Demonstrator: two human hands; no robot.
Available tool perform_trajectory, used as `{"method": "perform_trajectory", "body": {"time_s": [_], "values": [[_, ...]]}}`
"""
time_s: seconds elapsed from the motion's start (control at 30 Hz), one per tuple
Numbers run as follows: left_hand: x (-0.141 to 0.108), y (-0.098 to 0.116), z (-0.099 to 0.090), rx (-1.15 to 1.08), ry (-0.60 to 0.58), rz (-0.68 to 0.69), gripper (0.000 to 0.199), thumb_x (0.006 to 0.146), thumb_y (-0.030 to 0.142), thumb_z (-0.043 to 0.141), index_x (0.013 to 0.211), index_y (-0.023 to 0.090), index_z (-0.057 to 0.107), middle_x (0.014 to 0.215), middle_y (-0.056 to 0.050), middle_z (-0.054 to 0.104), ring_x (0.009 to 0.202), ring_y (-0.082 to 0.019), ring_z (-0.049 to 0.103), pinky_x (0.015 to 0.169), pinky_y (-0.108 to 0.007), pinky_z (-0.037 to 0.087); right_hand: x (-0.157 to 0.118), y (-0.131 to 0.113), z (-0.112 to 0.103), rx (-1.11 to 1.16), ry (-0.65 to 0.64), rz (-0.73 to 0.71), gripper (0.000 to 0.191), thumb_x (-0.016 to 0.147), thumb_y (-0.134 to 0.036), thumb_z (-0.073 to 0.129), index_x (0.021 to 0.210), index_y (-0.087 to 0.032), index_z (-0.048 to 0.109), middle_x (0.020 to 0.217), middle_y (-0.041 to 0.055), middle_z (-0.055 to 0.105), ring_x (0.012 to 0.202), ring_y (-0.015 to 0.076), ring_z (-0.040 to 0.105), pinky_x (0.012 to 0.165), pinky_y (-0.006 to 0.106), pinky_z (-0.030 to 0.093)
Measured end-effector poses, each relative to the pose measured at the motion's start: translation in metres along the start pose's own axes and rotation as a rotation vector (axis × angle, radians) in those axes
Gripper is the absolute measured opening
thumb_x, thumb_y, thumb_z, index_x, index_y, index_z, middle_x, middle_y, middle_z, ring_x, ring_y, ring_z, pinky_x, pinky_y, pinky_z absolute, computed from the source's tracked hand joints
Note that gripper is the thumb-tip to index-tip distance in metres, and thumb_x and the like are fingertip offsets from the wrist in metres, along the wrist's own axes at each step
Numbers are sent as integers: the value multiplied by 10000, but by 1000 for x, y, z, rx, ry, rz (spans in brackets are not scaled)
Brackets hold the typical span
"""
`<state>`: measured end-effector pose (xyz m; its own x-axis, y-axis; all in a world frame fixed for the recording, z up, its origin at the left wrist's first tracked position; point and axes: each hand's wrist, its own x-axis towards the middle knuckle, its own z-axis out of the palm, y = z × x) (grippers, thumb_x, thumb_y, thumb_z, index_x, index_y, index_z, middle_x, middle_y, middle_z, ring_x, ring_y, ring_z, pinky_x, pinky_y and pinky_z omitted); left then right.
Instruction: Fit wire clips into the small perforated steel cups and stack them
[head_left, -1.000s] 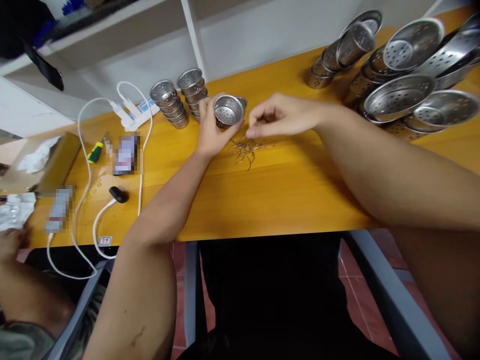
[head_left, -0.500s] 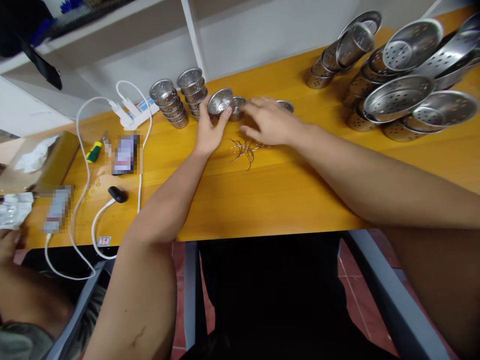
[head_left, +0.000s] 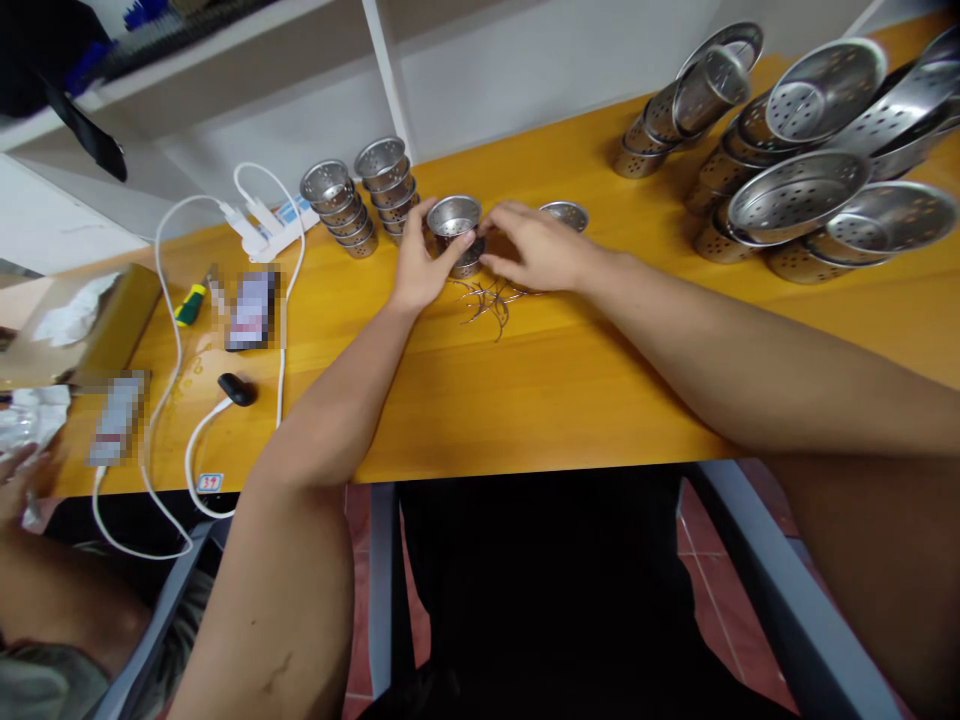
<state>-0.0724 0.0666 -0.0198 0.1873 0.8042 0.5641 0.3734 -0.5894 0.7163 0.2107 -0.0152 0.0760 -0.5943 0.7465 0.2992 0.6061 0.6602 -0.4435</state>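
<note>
My left hand (head_left: 426, 262) grips a perforated metal cup (head_left: 454, 214) from its left side, thumb at the front. Below that cup shows the lower part of another metal cup (head_left: 466, 266), the two apparently stacked. At their right side my right hand (head_left: 525, 245) has its fingers bent in against the cups; its fingertips are partly hidden. Several thin bent wires (head_left: 491, 303) lie on the table just in front. Behind my right hand stands another metal cup (head_left: 566, 214), partly covered by the hand.
Two stacks of metal cups (head_left: 328, 187) (head_left: 381, 165) stand at the back left. Many larger perforated cups (head_left: 799, 195) fill the back right. Left are a power strip (head_left: 274, 235), cables, a phone (head_left: 252, 308), and a person's hand (head_left: 16, 485) with plastic wrap.
The cup in my left hand has moved slightly right and down, over the other cup, and now sits more upright. My right hand's fingers have drawn in against the cups.
</note>
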Motion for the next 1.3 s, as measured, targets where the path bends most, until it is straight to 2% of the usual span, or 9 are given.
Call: {"method": "perform_trajectory", "body": {"time_s": [0.1, 0.23, 0.4, 0.53, 0.7, 0.9, 1.0, 1.13, 1.3], "values": [[-2, -2, -1, 31, -22, 7, 1020, 931, 969, 834, 1678, 320, 584, 1722, -152, 655, 1824, -381, 525, 1580, -626, 384, 0, -1, -1, 38, 54, 32, 671, 1157, -634, 764, 1742, -373, 567, 1561, 153, 718, 1448, 488, 686, 1291, 692, 581], [-5, 6, -3, 11, -107, -27, 1118, 853, 1004, 882, 1669, 305, 575, 1767, -181, 645, 1745, -404, 619, 1492, -638, 519, -2, -5, -6, 60, 86, 31, 786, 1113, -626, 829, 1807, -420, 525, 1689, 140, 663, 1529, 490, 649, 1311, 696, 578], [-8, 18, -6, -84, -188, -58, 1196, 794, 1018, 923, 1673, 307, 534, 1800, -210, 629, 1686, -409, 690, 1386, -612, 636, -4, -9, -12, -1, -20, 21, 678, 1150, -655, 758, 1762, -382, 658, 1707, 159, 655, 1596, 510, 607, 1330, 707, 547], [-7, 17, -6, -139, -245, -60, 1250, 750, 1025, 948, 1691, 322, 520, 1826, -203, 610, 1708, -411, 688, 1367, -613, 658, -3, -6, -11, -2, -14, 57, 587, 1178, -598, 677, 1717, -366, 713, 1666, 161, 695, 1574, 486, 626, 1361, 693, 516], [-5, 14, -6, -123, -277, -5, 1202, 821, 965, 951, 1722, 288, 535, 1779, -214, 666, 1644, -411, 752, 1365, -677, 654, -4, -3, -9, -1, -27, 57, 602, 1185, -637, 626, 1705, -354, 735, 1617, 151, 719, 1558, 470, 623, 1389, 642, 492], [-5, 13, -5, -182, -333, -53, 1201, 877, 972, 899, 1759, 249, 522, 1859, -244, 626, 1694, -423, 719, 1420, -676, 620, -3, -1, -8, 9, -19, 71, 643, 1214, -672, 553, 1731, -334, 734, 1625, 146, 727, 1545, 458, 632, 1392, 614, 482], [-4, 10, -4, -173, -319, -52, 1197, 878, 958, 912, 1766, 256, 522, 1889, -233, 599, 1722, -435, 692, 1423, -687, 614, -1, 0, -9, 2, -35, 79, 652, 1221, -686, 539, 1737, -341, 737, 1624, 136, 740, 1547, 469, 633, 1384, 630, 481], [-4, 8, -4, -175, -333, -71, 1226, 862, 966, 920, 1781, 273, 498, 1939, -232, 535, 1751, -448, 658, 1440, -675, 601, -1, -1, -9, 1, -37, 88, 636, 1227, -681, 537, 1784, -417, 691, 1668, 79, 741, 1600, 467, 603, 1414, 659, 439], [-6, 12, -5, -174, -344, -49, 1244, 878, 983, 886, 1795, 257, 460, 1944, -253, 506, 1740, -447, 664, 1443, -666, 596, -3, -4, -10, -3, -51, 76, 654, 1218, -677, 551, 1792, -388, 676, 1714, 90, 722, 1607, 476, 605, 1412, 681, 426]]}}
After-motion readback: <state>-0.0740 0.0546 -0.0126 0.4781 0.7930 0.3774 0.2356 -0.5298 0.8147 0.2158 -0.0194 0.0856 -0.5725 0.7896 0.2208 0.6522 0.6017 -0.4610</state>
